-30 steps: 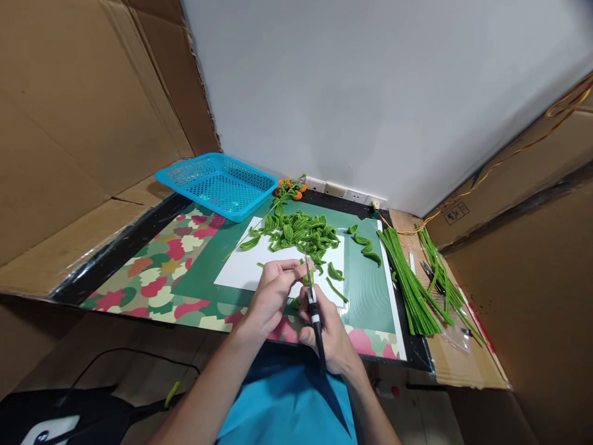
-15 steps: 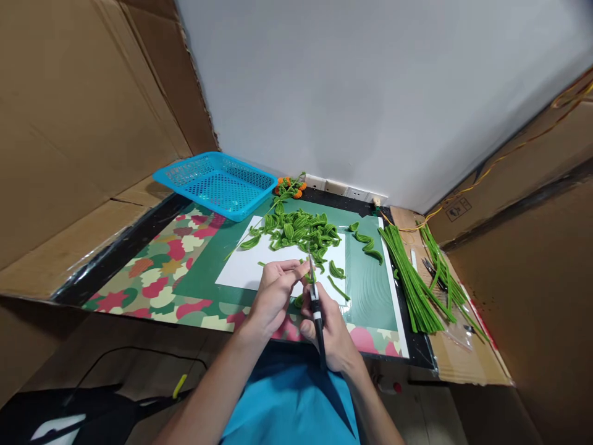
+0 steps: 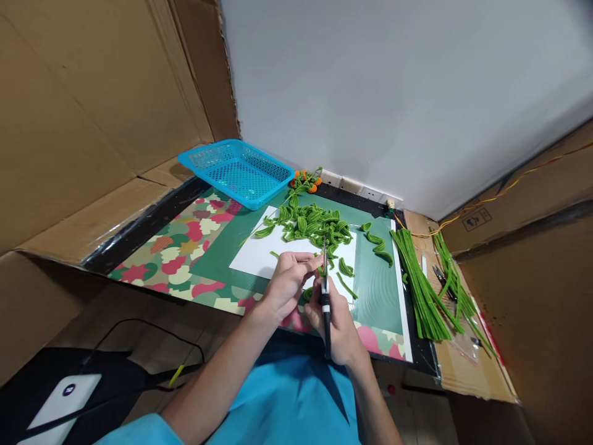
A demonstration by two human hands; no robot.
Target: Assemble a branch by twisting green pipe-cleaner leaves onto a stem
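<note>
My right hand (image 3: 341, 327) is closed round a pair of scissors (image 3: 326, 303) with black-and-white handles, blades pointing away from me. Pinched in the fingertips of my left hand (image 3: 288, 281) is a small green pipe-cleaner piece (image 3: 320, 271), mostly hidden by fingers and blades. The blades lie right beside it; whether they are closed on it I cannot tell. Just beyond my hands, a heap of green pipe-cleaner leaves (image 3: 312, 222) covers part of a white paper sheet (image 3: 252, 259). A loose leaf (image 3: 345, 267) and a short green stem (image 3: 346, 286) lie to the right.
A blue plastic basket (image 3: 250, 196) stands at the back left, beside orange flowers (image 3: 312, 184). Several leaves (image 3: 377, 244) lie on the green mat (image 3: 377, 290). On the right are a bundle of green pipe cleaners (image 3: 419, 287) and dark-handled pliers (image 3: 445, 283). Sockets (image 3: 351, 185) line the wall.
The view has turned a little, so the table and everything on it sit further right in the picture. My hands keep nearly the same pose around the scissors and green piece.
</note>
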